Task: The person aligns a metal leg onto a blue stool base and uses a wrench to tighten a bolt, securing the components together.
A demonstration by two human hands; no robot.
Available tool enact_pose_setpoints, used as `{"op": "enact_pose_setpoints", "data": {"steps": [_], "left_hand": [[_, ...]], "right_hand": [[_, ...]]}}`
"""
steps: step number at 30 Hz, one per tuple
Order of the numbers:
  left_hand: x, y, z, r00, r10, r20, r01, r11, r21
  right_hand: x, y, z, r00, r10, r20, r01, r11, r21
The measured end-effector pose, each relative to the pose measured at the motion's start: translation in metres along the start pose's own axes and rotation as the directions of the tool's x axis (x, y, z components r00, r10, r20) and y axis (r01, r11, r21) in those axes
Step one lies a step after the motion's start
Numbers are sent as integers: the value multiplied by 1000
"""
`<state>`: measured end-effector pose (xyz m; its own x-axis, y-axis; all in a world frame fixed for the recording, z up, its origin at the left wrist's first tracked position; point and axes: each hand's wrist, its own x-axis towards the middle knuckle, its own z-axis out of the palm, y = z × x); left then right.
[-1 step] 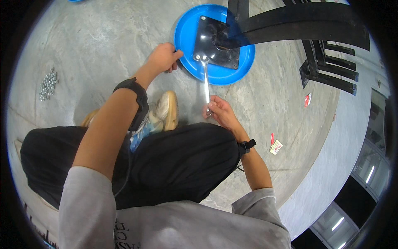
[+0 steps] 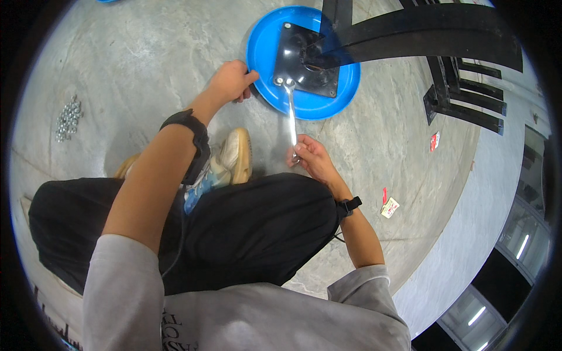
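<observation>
A blue round seat-like disc (image 2: 266, 96) lies on the floor, rim upward, with a square black metal plate (image 2: 316, 77) on its face. My left hand (image 2: 230, 81) is closed on the near-left part of that rim. Between the fingertips of my right hand (image 2: 314, 158) is the lower end of a silver wrench (image 2: 293, 120). Its far head sits at the plate's near edge, around or against a fastener there; which one I cannot tell. A bolt head (image 2: 279, 81) shows just left of it, and another bolt (image 2: 287, 26) is at the plate's far-left corner.
Curved black metal legs (image 2: 433, 35) rise from the plate toward the right. More black bars (image 2: 474, 111) stand beyond them. A pile of small shiny metal hardware (image 2: 69, 120) lies far left. Paper scraps (image 2: 390, 207) are on the floor at right; my shoe (image 2: 237, 157) is near the disc.
</observation>
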<state>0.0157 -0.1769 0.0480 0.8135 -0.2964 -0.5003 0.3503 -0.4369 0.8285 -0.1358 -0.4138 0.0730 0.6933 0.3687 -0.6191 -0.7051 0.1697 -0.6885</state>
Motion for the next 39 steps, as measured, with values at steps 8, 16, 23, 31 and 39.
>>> {"op": "enact_pose_setpoints", "data": {"steps": [8, 16, 23, 31, 39], "left_hand": [[4, -4, 1, 1000, 8, 10, -8, 1000, -6], [1, 2, 1, 1000, 15, 11, -15, 1000, 5], [2, -2, 1, 1000, 15, -3, -15, 1000, -5], [2, -1, 2, 1000, 21, 7, -21, 1000, -13], [5, -4, 3, 998, 43, -49, -43, 999, -9]], "right_hand": [[-1, 4, -2, 999, -27, 21, 28, 998, -59], [12, 5, 3, 1000, -15, 28, 18, 992, -122], [15, -2, 13, 994, 107, 26, -103, 988, -118], [30, 13, 15, 978, 137, 154, -137, 990, -15], [55, -1, 30, 937, 232, 260, -216, 972, -90]]}}
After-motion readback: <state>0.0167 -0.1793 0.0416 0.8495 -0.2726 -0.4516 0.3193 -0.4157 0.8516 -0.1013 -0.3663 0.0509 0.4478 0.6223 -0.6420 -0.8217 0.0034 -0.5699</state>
